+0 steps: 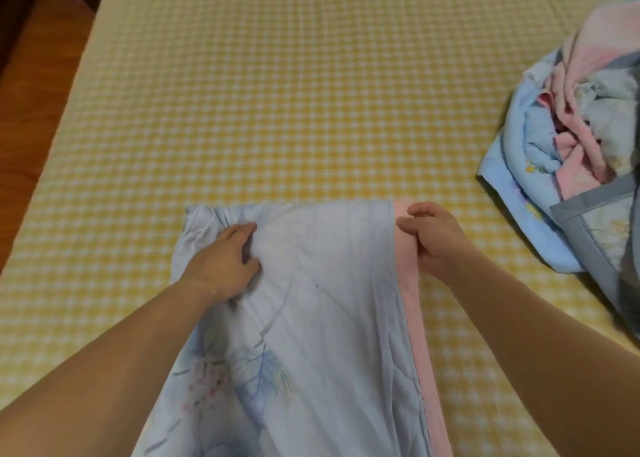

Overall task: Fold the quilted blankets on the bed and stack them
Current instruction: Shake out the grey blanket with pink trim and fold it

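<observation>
Reaching forward over the bed (pixel 277 92), we rest our left hand (pixel 225 262) with relaxed fingers on the blue quilted blanket (pixel 329 300) while our right hand (pixel 429 234) pinches its pink edge, the blanket's length running away from us.

A folded blanket (pixel 311 318) lies on the bed (pixel 277 110) at its near edge, the left hand (pixel 225 259) on it, the right hand (pixel 433 238) at its right border, and a blanket heap (pixel 571 144) by the bed's right edge.

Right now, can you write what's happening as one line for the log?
step: folding light-blue quilted blanket | left hand: pressing it flat | right hand: pinching pink edge | unfolded blanket pile: waiting, far right
</observation>
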